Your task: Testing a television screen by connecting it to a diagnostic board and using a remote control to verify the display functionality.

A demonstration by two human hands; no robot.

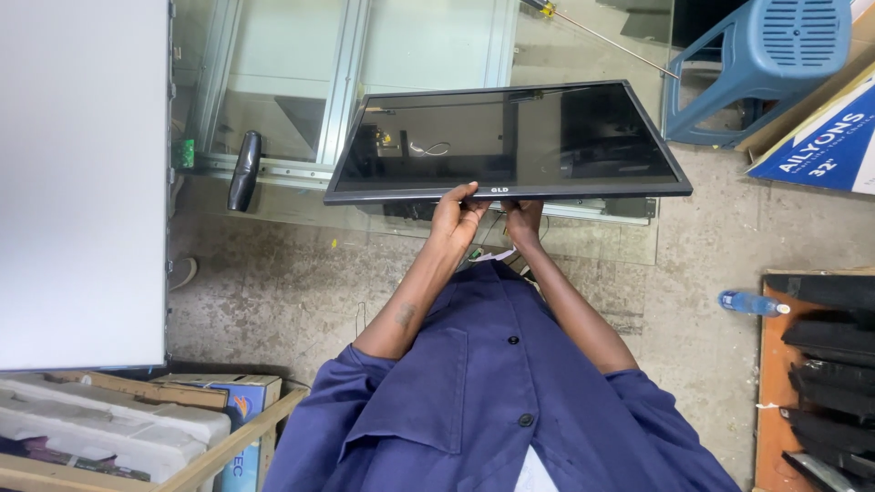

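Place: Over a rough grey floor point(273, 282), a person in a blue shirt point(492, 392) held a flat black screen point(506, 141) out in front of them.
Screen: It was dark and shiny, with a thin black frame. It hung in the air above the floor, held flat and a little tilted, and touched nothing but the hands.
Left hand: The left hand point(456, 217) held the middle of the screen's near edge. Its fingers point(468, 190) were curled up over the frame, closed on it.
Right hand: The right hand point(523, 219) was just beside the left one, under the same edge. It touched the screen, but its fingers were hidden below, so I cannot tell how they were closed.
Behind the screen: A glass case with metal bars point(292, 82) stood on the floor. A black handle point(244, 169) lay by its near edge.
Left side: A big white board point(82, 173) stood there, with a wooden box point(137, 437) near it.
Right side: A blue plastic stool point(761, 64) stood at the far corner. A plastic bottle point(751, 303) lay on the floor, near a stack of black parts point(829, 364).
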